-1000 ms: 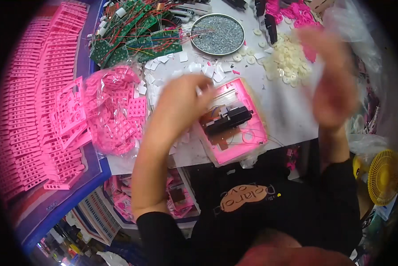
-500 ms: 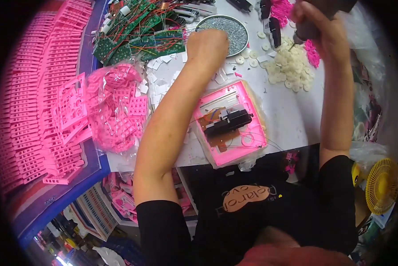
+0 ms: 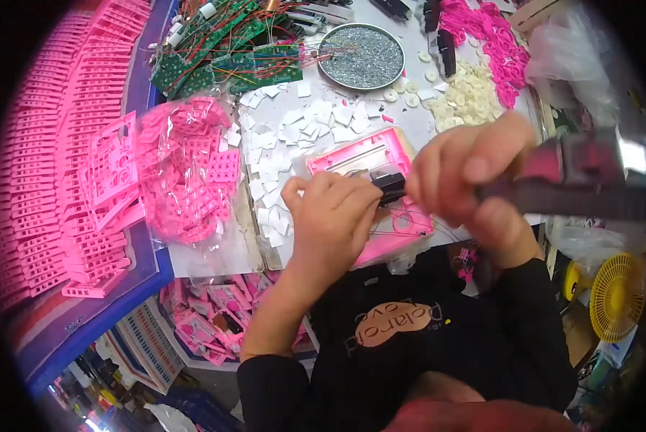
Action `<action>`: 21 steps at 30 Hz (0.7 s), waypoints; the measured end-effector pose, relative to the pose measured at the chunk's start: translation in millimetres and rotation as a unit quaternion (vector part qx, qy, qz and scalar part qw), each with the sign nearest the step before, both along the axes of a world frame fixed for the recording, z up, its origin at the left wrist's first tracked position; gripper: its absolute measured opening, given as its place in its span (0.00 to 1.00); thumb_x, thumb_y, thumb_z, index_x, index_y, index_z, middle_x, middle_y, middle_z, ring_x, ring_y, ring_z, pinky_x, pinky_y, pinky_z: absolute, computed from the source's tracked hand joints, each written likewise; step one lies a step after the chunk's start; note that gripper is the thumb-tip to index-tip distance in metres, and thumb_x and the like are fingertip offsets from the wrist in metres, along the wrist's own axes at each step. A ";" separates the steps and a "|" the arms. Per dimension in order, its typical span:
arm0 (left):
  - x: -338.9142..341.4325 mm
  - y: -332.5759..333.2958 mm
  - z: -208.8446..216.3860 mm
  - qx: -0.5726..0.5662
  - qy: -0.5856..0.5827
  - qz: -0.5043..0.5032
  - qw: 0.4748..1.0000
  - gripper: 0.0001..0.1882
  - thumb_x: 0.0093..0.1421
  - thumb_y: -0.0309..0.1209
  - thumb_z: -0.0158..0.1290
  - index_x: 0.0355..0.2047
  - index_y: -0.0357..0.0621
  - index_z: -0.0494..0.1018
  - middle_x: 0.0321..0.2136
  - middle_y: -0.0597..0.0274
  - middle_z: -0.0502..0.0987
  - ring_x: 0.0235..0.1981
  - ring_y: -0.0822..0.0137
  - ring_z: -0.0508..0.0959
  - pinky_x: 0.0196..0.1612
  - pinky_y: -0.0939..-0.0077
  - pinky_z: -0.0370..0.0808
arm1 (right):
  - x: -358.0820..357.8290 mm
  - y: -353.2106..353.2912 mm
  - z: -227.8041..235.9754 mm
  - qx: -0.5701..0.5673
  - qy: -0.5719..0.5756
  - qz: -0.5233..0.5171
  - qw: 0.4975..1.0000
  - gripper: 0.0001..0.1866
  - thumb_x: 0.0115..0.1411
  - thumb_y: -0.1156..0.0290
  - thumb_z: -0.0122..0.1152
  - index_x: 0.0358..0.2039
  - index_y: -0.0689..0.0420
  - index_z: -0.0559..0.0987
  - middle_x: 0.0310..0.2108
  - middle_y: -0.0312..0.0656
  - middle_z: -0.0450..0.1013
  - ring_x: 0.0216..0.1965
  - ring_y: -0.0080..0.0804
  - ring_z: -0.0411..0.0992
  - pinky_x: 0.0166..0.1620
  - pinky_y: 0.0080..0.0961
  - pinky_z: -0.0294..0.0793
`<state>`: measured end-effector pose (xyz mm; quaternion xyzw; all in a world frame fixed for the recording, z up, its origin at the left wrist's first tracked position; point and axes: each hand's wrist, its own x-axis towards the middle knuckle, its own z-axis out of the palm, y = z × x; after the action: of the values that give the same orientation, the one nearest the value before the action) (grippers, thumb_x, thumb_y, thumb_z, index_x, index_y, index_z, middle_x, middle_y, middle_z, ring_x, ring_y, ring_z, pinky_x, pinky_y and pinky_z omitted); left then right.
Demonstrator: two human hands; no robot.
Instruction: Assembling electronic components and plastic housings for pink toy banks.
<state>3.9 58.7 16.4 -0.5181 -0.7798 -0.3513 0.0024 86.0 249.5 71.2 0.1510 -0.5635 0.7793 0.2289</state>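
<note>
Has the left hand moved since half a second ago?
Yes: the left hand has come down the picture from the round tin, now over the pink casing.

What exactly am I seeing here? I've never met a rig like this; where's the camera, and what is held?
No robot here: a person works with two bare hands. The view comes from a wide fisheye camera on the person's head, looking down, so straight edges bend. The left hand is over a black plastic part in a rectangular pink plastic frame; the right hand grips a dark, blurred handheld tool. On the white table lie green circuit boards with red wires, small white squares, round cream discs and a round shallow dish of tiny silvery pieces.
</note>
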 end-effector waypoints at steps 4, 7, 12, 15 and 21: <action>8.2 -7.7 -6.7 0.039 -0.090 0.030 0.995 0.07 0.52 0.27 0.65 0.31 0.52 0.79 0.31 0.73 0.81 0.35 0.66 0.76 0.46 0.60 0.57 | -0.5 -13.1 1.6 0.028 0.002 0.026 0.999 0.16 0.63 0.64 0.69 0.45 0.52 0.72 0.16 0.33 0.67 0.18 0.28 0.68 0.28 0.29 0.73; 7.3 -5.2 -5.4 0.077 -0.110 0.034 0.990 0.07 0.51 0.28 0.66 0.30 0.51 0.79 0.27 0.72 0.80 0.33 0.66 0.76 0.46 0.61 0.57 | -0.3 -16.8 -2.1 0.052 -0.005 0.013 0.999 0.15 0.62 0.65 0.69 0.44 0.52 0.73 0.16 0.33 0.68 0.18 0.29 0.68 0.27 0.30 0.73; 5.1 -6.3 -12.6 0.092 -0.054 0.024 0.994 0.10 0.49 0.30 0.68 0.31 0.50 0.79 0.29 0.70 0.79 0.34 0.65 0.75 0.47 0.59 0.57 | 1.9 -25.2 -6.4 0.026 -0.034 0.012 0.999 0.15 0.61 0.65 0.69 0.44 0.52 0.72 0.16 0.34 0.68 0.18 0.30 0.68 0.27 0.30 0.73; 7.9 -11.8 -9.0 0.070 -0.049 0.085 0.993 0.17 0.47 0.33 0.69 0.37 0.51 0.78 0.35 0.70 0.78 0.38 0.64 0.75 0.48 0.58 0.57 | 2.8 -22.2 -9.2 0.030 -0.030 -0.010 0.999 0.16 0.62 0.64 0.68 0.44 0.53 0.72 0.16 0.34 0.67 0.18 0.29 0.67 0.28 0.30 0.72; 10.3 -23.8 -44.0 0.010 0.020 0.076 0.997 0.27 0.45 0.41 0.71 0.44 0.48 0.76 0.38 0.67 0.77 0.42 0.61 0.73 0.48 0.60 0.57 | -6.3 -19.5 -25.1 0.040 -0.035 -0.020 0.998 0.16 0.61 0.66 0.67 0.46 0.52 0.72 0.18 0.35 0.67 0.20 0.29 0.67 0.28 0.29 0.72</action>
<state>14.2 35.0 -27.6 -0.4641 -0.8133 -0.3474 0.0499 79.6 230.1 46.1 0.1208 -0.6049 0.7562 0.2185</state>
